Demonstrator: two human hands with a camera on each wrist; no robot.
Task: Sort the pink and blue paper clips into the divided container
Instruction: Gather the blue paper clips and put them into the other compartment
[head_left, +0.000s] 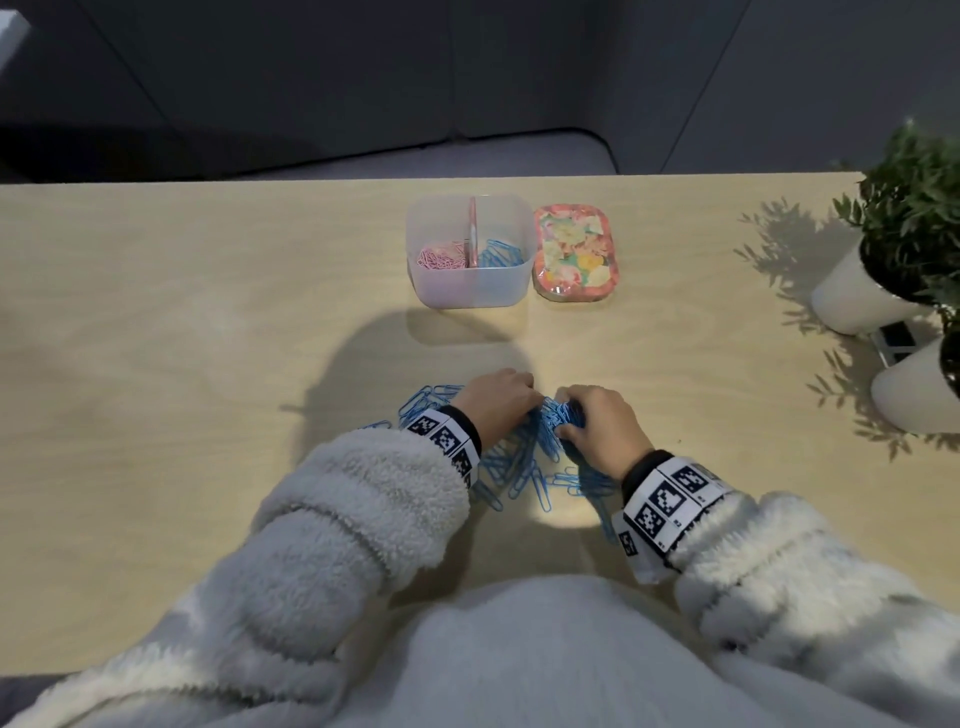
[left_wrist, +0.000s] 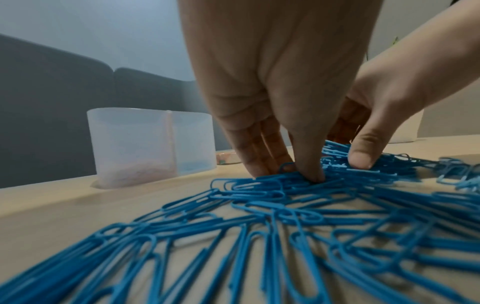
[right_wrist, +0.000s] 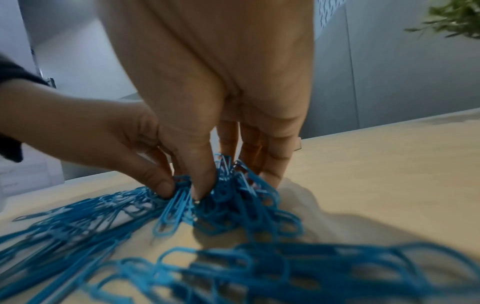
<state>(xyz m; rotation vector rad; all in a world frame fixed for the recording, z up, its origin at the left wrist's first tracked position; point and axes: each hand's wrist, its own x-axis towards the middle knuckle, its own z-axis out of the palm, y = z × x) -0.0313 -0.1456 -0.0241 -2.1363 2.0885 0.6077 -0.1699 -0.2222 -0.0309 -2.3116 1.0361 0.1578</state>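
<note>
1. Head view. The divided container (head_left: 470, 270) stands at the far middle of the bench (head_left: 182, 322). Its left compartment holds pink clips (head_left: 441, 258), its right one a few blue clips (head_left: 501, 253). We see no pink clips loose on the bench, so we judge the pink half done. A large spread of blue paper clips (head_left: 519, 467) lies near the bench's front edge, well apart from the container; most of the blue share is left. Both of our hands are down in that spread: left hand (head_left: 496, 402) and right hand (head_left: 602, 423), close together. A floral tin (head_left: 575, 258) sits just beside the container on its right, with potted plants (head_left: 909, 218) at the far right.

2. Left wrist view. Our left hand (left_wrist: 272, 102) points down, its fingertips (left_wrist: 315, 174) pressed into the blue paper clips (left_wrist: 259, 216), fingers bunched and raking. We cannot tell whether any clip is actually pinched. The right hand's thumb (left_wrist: 361, 158) touches the same heap. The container (left_wrist: 153, 146) stands behind and to the left, apart from the heap.

3. Right wrist view. Our right hand (right_wrist: 221, 92) has its thumb and fingers curled around a raised bundle of blue paper clips (right_wrist: 233, 195), which is partly lifted while still trailing into the heap. The left hand (right_wrist: 103, 133) pinches at the bundle's left side. We judge the bundle is nearly ready to carry to the right compartment.
</note>
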